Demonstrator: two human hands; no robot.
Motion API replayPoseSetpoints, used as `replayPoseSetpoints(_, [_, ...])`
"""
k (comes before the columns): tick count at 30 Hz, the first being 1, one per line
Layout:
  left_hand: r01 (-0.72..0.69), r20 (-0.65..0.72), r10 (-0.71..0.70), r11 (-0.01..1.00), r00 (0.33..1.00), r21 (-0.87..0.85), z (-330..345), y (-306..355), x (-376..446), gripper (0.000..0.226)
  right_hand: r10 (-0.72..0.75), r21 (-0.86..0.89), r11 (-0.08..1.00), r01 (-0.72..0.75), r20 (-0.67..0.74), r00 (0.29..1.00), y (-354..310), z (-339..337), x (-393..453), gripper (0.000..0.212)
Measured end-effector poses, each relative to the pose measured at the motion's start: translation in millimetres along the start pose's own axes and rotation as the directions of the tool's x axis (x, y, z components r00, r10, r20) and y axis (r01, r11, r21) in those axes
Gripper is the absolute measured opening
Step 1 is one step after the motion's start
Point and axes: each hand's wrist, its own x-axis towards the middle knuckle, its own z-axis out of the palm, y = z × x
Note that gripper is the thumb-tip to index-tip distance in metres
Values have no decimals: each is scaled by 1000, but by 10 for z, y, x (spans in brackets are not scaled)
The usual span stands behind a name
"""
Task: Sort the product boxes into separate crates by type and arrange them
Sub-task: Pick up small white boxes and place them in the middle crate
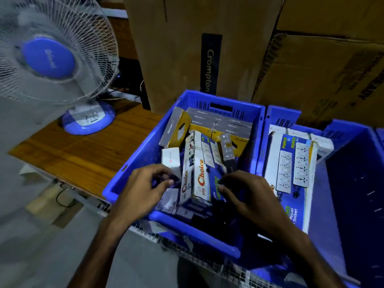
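Between the curled fingers of the left hand [143, 190] and those of the right hand [247, 196], a tilted white "Choice" box [196, 179] is seen standing among mixed product boxes inside the left blue crate [133, 163]; whether either hand actually grips anything cannot be told, as the fingertips are blurred and partly hidden. Beyond the fingertips, grey-and-yellow boxes [224, 124] are packed against the far wall, leaving little free room. To the right of the right hand, power-socket boxes [291, 163] are leaned in a second blue crate [353, 173], whose right part is left open.
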Motion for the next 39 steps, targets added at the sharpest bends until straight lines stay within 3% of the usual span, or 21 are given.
replayPoseSetpoints(5, [67,5,-67,998,998,21,-44,-85,-129,23,-82,23,997,80,127,989,-157,59,286,21])
replayPoseSetpoints(9, [95,151,-111,989,982,111,-71,-91,-113,26,-180,-50,979,200,265,947,-284,115,710,34])
replayPoseSetpoints(11, [55,217,-88,986,972,155,-88,-101,-54,28,-234,-160,928,337,455,859,-397,225,841,50])
replayPoseSetpoints(14, [43,230,-76,988,970,145,-121,-189,40,35,-182,-267,783,562,766,617,-507,378,896,57])
replayPoseSetpoints(16, [50,242,-82,989,967,137,-137,-258,85,33,-106,-314,683,659,851,515,-462,402,904,60])
replayPoseSetpoints(18, [36,299,-81,988,951,152,-122,-292,133,38,-93,-348,673,653,836,541,-394,374,935,58])
replayPoseSetpoints(21, [-29,402,-29,990,915,138,-49,-268,242,52,-116,-391,708,588,757,643,-310,283,1010,47])
replayPoseSetpoints(24, [-147,504,57,979,862,141,35,-136,333,76,-92,-424,750,508,693,715,-238,56,1034,70])
replayPoseSetpoints(25, [-210,547,88,964,833,165,72,-91,356,80,-96,-422,768,482,668,738,-225,-29,1008,69])
replayPoseSetpoints(28, [-333,635,78,897,768,292,201,-29,427,86,-105,-404,822,402,586,803,-148,-188,828,48])
replayPoseSetpoints(32, [-426,703,30,814,710,396,314,-72,494,89,-66,-416,851,319,519,852,-41,-212,604,52])
replayPoseSetpoints(36, [-410,772,-7,844,636,345,311,-75,558,78,-39,-457,837,300,496,867,-64,-190,576,50])
replayPoseSetpoints(39, [-418,742,46,848,669,325,207,-117,571,79,3,-465,844,269,506,863,-87,-157,588,41])
